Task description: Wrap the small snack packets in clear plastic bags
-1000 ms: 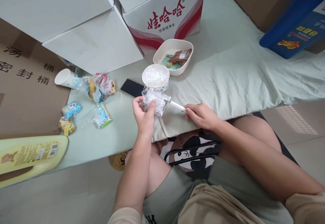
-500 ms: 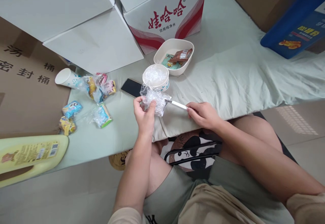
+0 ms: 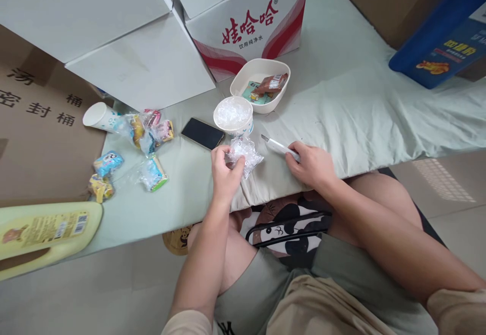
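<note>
Between its thumb and fingers my left hand (image 3: 227, 170) pinches a crumpled piece of bubble wrap (image 3: 246, 157). A utility knife (image 3: 279, 146) with a white handle lies in the grip of my right hand (image 3: 312, 164), its tip pointing up and left, apart from the wrap. Just beyond the wrap stands a paper bowl (image 3: 235, 129) filled with clear plastic wrap. Behind that sits a cream bowl (image 3: 284, 98) holding a brown packet (image 3: 271, 85) and a green packet (image 3: 255, 92). A phone (image 3: 202, 132) lies left of the paper bowl.
Several wrapped snacks (image 3: 154, 173) and a tipped paper cup (image 3: 99, 116) lie on the left. White cartons (image 3: 246, 31) stand at the back. A yellow bottle (image 3: 49, 234) is at the left edge, a blue container (image 3: 436, 41) at the right, all on a pale green cloth (image 3: 341, 97).
The knife has come away from the bubble wrap as my right hand moved slightly right. My left hand and the wrap shifted right, so more of the phone shows.
</note>
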The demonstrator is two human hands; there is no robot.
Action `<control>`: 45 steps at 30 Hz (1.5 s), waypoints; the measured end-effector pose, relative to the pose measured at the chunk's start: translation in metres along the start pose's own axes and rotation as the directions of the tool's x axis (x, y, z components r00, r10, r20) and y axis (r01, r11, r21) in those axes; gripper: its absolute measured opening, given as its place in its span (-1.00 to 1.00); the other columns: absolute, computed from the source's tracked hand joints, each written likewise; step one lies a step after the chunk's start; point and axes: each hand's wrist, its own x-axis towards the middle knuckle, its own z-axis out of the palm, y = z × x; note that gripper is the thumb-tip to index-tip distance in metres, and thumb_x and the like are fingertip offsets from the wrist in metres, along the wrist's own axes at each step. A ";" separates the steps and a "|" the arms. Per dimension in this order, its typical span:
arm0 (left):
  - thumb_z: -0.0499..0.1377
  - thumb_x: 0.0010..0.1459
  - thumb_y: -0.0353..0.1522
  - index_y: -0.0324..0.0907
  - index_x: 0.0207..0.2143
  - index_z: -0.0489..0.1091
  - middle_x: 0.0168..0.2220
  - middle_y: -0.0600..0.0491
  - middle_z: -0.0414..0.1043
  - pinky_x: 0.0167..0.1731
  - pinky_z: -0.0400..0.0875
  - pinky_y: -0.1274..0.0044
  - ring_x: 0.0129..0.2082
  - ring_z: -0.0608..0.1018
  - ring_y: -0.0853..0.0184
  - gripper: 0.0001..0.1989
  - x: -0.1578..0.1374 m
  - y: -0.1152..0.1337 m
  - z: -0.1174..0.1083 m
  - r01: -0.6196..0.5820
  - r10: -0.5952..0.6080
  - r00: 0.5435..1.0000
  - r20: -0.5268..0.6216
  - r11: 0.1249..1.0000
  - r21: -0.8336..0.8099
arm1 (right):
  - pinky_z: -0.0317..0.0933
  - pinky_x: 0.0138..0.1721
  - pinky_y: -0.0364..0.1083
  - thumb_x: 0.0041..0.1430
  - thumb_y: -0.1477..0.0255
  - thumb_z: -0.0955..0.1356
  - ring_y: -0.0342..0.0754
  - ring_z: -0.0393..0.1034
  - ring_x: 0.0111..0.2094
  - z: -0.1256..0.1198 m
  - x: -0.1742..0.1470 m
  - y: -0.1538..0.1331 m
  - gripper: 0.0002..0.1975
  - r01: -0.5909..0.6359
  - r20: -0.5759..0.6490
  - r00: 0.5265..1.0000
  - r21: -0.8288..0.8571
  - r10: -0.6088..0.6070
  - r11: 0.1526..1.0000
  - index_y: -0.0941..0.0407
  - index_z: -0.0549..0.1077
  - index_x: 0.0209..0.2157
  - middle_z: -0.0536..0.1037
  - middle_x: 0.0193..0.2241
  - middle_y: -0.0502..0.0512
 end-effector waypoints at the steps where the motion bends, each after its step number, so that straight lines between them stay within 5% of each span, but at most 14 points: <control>1: 0.26 0.03 -0.38 -0.11 -0.22 0.33 -0.13 0.02 0.33 -0.21 0.42 0.50 -0.14 0.47 0.30 -0.76 0.000 0.001 0.000 0.001 -0.001 1.000 0.017 1.000 0.007 | -0.08 -0.47 -0.06 0.27 0.26 0.22 0.03 0.39 -0.45 0.000 0.000 0.000 -0.69 -0.003 -0.004 1.000 -0.005 0.003 1.000 0.09 0.52 -0.16 0.61 -0.39 0.17; 7: 0.26 0.02 -0.41 -0.11 -0.24 0.33 -0.12 0.00 0.31 -0.06 0.41 0.42 -0.06 0.46 0.26 -0.77 0.000 0.002 0.000 -0.037 0.035 0.996 0.083 0.999 0.026 | -0.08 -0.48 -0.07 0.28 0.25 0.22 0.02 0.39 -0.43 0.002 0.000 0.000 -0.69 0.007 -0.016 1.000 -0.016 -0.007 1.000 0.08 0.51 -0.14 0.63 -0.32 0.18; 26: 0.19 0.19 -0.32 -0.11 -0.18 0.33 -0.13 -0.01 0.34 -0.13 0.42 0.42 -0.15 0.49 0.26 -0.85 -0.006 0.010 -0.001 -0.141 0.079 0.942 0.327 0.975 0.170 | -0.04 -0.44 -0.06 0.28 0.30 0.24 0.07 0.44 -0.27 0.004 -0.002 0.001 -0.75 0.123 0.042 0.992 -0.004 -0.123 0.992 0.07 0.50 -0.18 0.62 -0.29 0.14; 39: 0.17 0.20 -0.31 -0.11 -0.18 0.32 -0.12 -0.02 0.35 -0.12 0.42 0.42 -0.14 0.50 0.26 -0.85 -0.007 0.010 -0.001 -0.132 0.068 0.937 0.344 0.977 0.167 | -0.02 -0.43 -0.05 0.26 0.32 0.25 0.06 0.42 -0.32 0.001 0.001 0.002 -0.76 0.046 0.011 0.999 0.015 -0.047 0.999 0.08 0.50 -0.18 0.62 -0.22 0.16; 45: 0.19 0.18 -0.32 -0.11 -0.21 0.33 -0.14 -0.01 0.38 -0.16 0.41 0.44 -0.19 0.50 0.28 -0.86 -0.005 0.010 -0.002 -0.100 0.037 0.940 0.339 0.980 0.172 | 0.04 -0.38 -0.03 0.21 0.37 0.28 0.09 0.39 -0.24 0.003 0.001 0.007 -0.82 0.104 -0.036 0.994 -0.030 -0.105 0.994 0.07 0.47 -0.20 0.59 -0.24 0.15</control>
